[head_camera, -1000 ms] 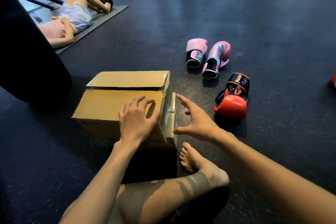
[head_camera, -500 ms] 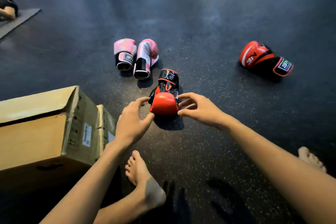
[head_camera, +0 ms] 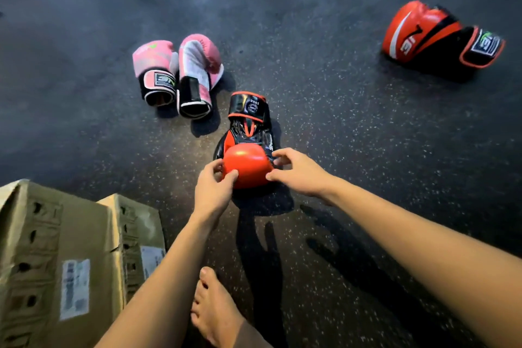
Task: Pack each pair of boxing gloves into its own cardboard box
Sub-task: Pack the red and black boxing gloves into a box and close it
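Now held: the near red glove (head_camera: 245, 168) is clasped at its padded end between both hands, with its cuff pointing away from the grip.
Left hand (head_camera: 211, 192): thumb and fingers are curled onto the left flank of the padding.
Right hand (head_camera: 305, 175): fingers are bent over the right flank and the thumb is set against the near edge.
Lift status: it cannot be told from this view whether the glove is clear of the floor (head_camera: 339, 121).
Matching glove: the far red glove (head_camera: 423, 34) lies well apart, beyond and right of the grip.
Pink gloves (head_camera: 154, 65): these are laid side by side, beyond and left of the grip, near the held glove's cuff.
Cardboard boxes (head_camera: 84, 234): two appear to be stood near, below and left of the grip; their openings are not shown.
Risk, slip: the smooth, rounded padding may be squeezed out of the hold if only fingertip purchase is kept.
Risk, split pair: the far glove may be left unpacked or misboxed because of its separation.
Risk, snag: a pink glove may be dragged by the cuff if the held glove is swept leftward toward the boxes.
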